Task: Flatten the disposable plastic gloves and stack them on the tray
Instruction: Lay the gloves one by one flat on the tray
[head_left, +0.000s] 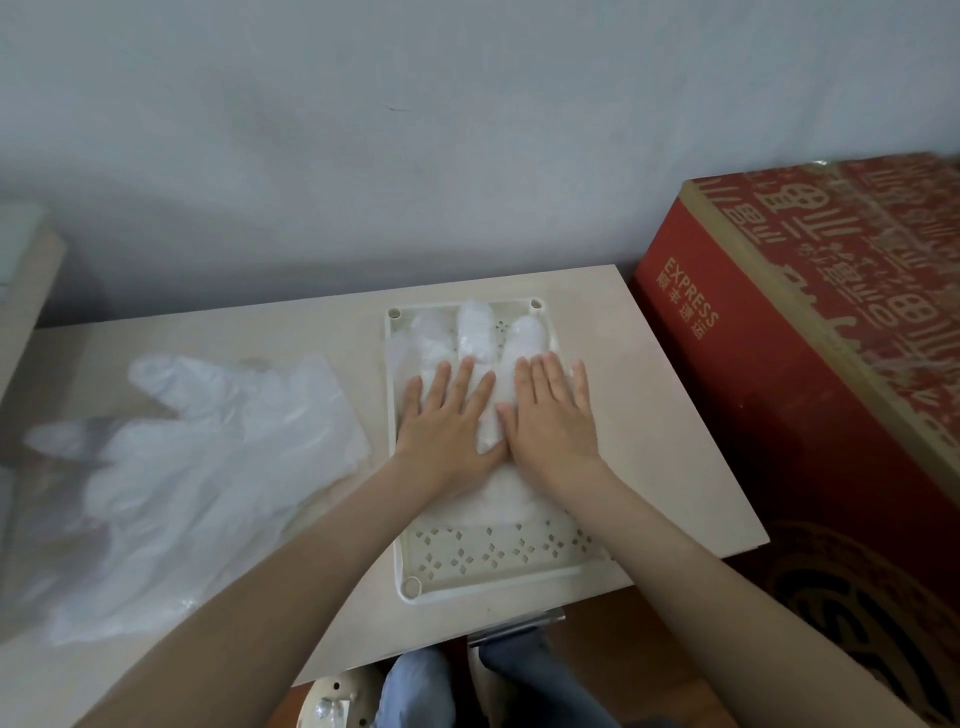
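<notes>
A cream perforated tray (496, 558) lies on the beige table, right of centre. A clear plastic glove (475, 327) lies flat in it, its fingers pointing to the far end. My left hand (447, 421) and my right hand (553, 415) rest side by side on the glove, palms down, fingers spread, holding nothing. They cover its palm part. Several more clear gloves (208, 467) lie in a loose overlapping pile on the table left of the tray.
A big red cardboard box (810, 332) stands right beside the table, taller than its top. A grey wall runs behind the table's far edge. The table's near edge (363, 662) is just in front of my knees. Another surface edge shows at far left.
</notes>
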